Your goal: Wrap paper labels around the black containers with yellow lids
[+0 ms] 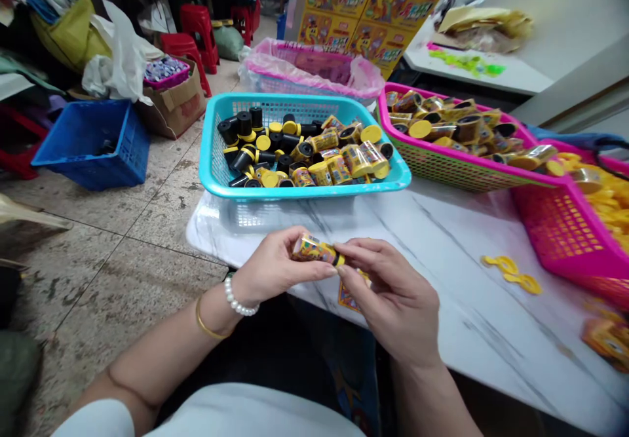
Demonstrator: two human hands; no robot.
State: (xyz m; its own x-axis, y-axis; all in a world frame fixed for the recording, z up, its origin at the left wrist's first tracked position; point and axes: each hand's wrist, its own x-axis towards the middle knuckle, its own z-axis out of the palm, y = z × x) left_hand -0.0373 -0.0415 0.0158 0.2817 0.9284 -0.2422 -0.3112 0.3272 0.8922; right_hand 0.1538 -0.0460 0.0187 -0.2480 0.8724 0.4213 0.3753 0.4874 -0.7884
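My left hand point(275, 261) is wrapped around a small tube point(317, 249) with a colourful yellow printed label, held tilted above the table's near edge. The thumb and fingertips of my right hand point(393, 293) pinch the tube's black-and-yellow end. Under the right hand, a printed yellow-and-red piece point(348, 298) shows in part at the table edge; the hand hides the rest. Just beyond my hands, a turquoise basket point(304, 192) holds many similar tubes, black ones with yellow caps on the left and printed ones on the right.
A pink basket point(472, 180) of printed tubes stands back right, beside another pink basket point(555, 227) of yellow parts. Yellow ring-shaped pieces point(511, 272) lie on the marbled table point(472, 352). A blue crate point(93, 155) and red stools point(196, 31) stand on the floor to the left.
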